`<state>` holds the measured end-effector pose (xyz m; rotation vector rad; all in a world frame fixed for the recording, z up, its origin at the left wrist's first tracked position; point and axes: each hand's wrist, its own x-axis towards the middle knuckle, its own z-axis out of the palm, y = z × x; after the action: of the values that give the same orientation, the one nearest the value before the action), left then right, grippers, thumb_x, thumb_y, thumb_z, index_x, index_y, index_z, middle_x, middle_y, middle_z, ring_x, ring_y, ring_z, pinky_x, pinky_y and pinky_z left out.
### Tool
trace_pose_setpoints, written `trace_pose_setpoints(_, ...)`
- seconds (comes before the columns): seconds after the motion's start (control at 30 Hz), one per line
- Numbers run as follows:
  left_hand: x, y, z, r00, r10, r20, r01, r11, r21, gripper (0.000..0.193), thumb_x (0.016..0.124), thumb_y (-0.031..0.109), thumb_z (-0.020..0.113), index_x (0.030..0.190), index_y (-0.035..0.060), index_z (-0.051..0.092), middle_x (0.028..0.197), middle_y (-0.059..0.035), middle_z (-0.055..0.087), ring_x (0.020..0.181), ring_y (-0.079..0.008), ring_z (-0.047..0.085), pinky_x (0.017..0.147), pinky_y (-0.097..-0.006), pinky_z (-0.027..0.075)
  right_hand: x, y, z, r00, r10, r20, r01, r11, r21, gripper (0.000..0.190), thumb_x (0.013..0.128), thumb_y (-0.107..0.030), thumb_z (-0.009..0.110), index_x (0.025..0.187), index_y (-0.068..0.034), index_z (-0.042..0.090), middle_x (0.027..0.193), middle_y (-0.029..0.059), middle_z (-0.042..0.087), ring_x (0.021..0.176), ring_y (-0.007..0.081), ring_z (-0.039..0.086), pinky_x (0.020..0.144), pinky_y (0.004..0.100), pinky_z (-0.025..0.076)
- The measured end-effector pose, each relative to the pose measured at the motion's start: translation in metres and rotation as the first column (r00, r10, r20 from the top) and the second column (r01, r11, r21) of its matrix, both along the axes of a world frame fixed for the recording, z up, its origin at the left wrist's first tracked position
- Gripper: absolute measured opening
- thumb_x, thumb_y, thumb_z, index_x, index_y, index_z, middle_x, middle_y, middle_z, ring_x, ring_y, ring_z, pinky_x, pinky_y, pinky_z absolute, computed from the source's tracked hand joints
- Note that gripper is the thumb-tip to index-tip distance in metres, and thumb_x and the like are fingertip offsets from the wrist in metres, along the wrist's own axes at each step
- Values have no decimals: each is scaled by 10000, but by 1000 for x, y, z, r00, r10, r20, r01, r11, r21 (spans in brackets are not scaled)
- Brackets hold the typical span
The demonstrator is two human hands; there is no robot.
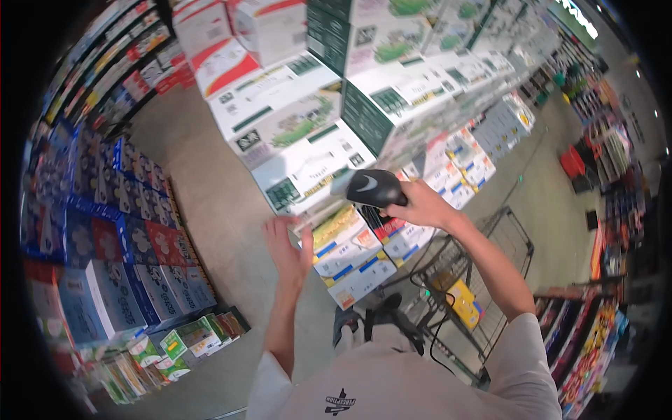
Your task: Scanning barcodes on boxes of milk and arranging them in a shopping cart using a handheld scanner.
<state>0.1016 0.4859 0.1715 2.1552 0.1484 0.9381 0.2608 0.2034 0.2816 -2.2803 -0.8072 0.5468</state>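
Observation:
My right hand (426,206) grips the handle of a black handheld barcode scanner (374,189), its head pointing left over the stacked goods. With fingers apart and nothing held, my left hand (286,245) is at the left side of the display; whether it touches a carton is unclear. Just beyond the scanner are large white and green printed cartons (310,163) in steps. Below the scanner, smaller white boxes with yellow and blue bands (362,268) are piled close to my body. A dark open-topped box with red (387,226) shows beside them, partly covered by my right hand.
A wire shopping cart (506,252) stands at my right, with a yellow box (464,303) in it and a black cable (438,344) near it. Blue cartons (118,294) line the left side of the aisle floor (210,173). Snack shelves (577,341) are at lower right.

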Motion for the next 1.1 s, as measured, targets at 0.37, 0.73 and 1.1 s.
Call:
trace_pose_setpoints(0.37,126,-12,-12,945,-59,-323,229,824,518,898,948,591,737,1581,25,443,1600,-230,466,1548,-402,397,1277,-605,293,-230,-155,-134,447,-695,-563,660,681,-317,362,953,-292,739,1068,47,684,718,61,682,517,154,657,532,323,543)
trace_pose_setpoints(0.73,125,-8,-16,948,-65,-312,214,854,473,876,892,584,815,1573,114,528,1578,-143,514,1479,-358,482,1268,-557,321,-229,-112,-292,604,-786,-131,710,605,-361,552,907,-440,746,1214,18,721,1029,283,782,986,427,777,928,519,605)
trace_pose_setpoints(1.1,122,1,-31,953,-183,-242,282,831,479,811,945,444,821,1628,171,480,1580,-202,518,1445,-412,492,1215,-549,368,-235,-107,-271,554,-776,-302,643,629,-438,529,898,-441,760,1184,3,755,1099,297,771,1090,452,742,993,525,588)
